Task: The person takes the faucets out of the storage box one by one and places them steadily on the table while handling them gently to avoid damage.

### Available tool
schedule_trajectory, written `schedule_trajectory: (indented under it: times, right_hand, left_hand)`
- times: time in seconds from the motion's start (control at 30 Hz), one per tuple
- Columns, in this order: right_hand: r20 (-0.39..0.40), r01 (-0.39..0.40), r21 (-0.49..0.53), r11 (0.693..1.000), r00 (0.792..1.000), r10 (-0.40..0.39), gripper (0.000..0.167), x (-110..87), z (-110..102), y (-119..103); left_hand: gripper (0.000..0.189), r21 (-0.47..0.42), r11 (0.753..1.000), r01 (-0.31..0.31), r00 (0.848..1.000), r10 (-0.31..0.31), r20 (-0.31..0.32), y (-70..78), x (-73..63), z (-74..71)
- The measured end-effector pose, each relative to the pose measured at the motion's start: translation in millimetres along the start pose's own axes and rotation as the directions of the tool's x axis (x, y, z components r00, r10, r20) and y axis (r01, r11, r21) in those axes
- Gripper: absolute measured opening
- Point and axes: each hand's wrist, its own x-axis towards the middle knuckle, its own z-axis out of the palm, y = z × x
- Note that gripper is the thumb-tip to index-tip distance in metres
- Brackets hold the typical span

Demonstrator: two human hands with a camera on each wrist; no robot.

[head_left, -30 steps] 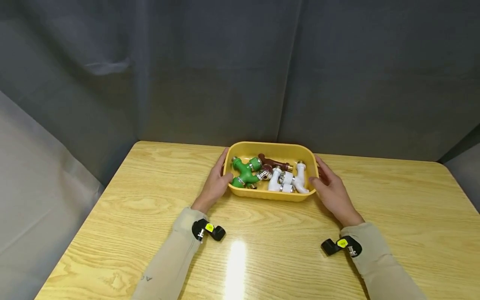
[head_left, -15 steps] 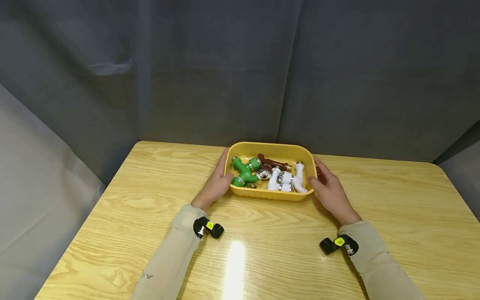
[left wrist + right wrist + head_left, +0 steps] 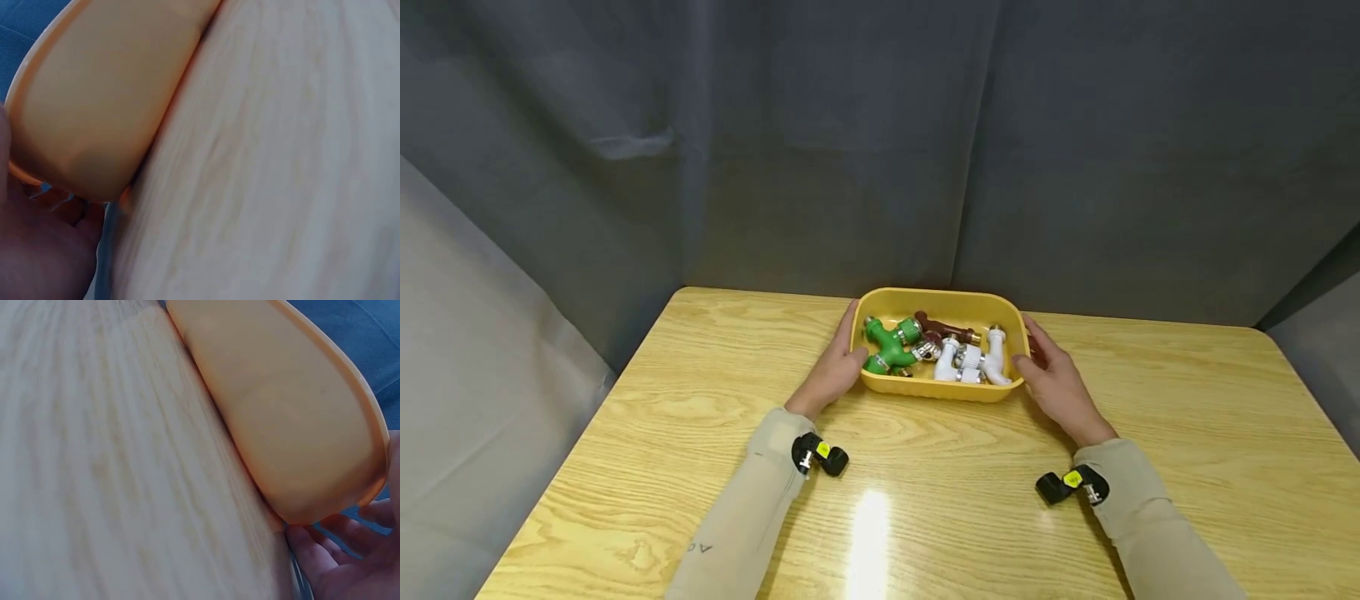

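Observation:
A yellow plastic bin (image 3: 940, 390) sits near the back edge of the wooden table, seen in the head view. Inside lie several faucets: green ones (image 3: 891, 348) at the left, brown ones (image 3: 955, 330) toward the back middle, and white ones (image 3: 995, 358) at the right. My left hand (image 3: 831, 371) grips the bin's left end, thumb by the rim. At the opposite end my right hand (image 3: 1062, 385) holds it likewise. Both wrist views show fingers (image 3: 312, 553) against the bin's end wall; the contents are hidden there.
The wooden table (image 3: 955, 500) spreads in front of the bin and to both sides. A dark grey curtain (image 3: 835, 150) stands right behind the table's back edge. Lighter cloth (image 3: 482, 375) hangs at the left.
The head view has shifted slightly, so the bin looks a little smaller. Both hands keep the same hold on it, and the faucets lie as before.

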Motion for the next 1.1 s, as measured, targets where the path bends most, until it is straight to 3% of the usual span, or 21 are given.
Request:
schedule_trajectory:
  times: [0.83, 1.1]
  right_hand:
    - [0.010, 0.004, 0.010, 1.000, 1.000, -0.004, 0.071, 6.3, 2.3, 2.0]
    - [0.040, -0.003, -0.045, 0.999, 0.999, 0.005, 0.074, 4.2, -5.0, 0.8]
  left_hand:
    - [0.082, 0.020, 1.000, -0.022, 1.000, 0.022, -0.002, -4.7, 4.0, -2.2]
    - [0.081, 0.022, 1.000, -0.015, 1.000, 0.015, 0.014, -5.9, 3.8, 0.9]
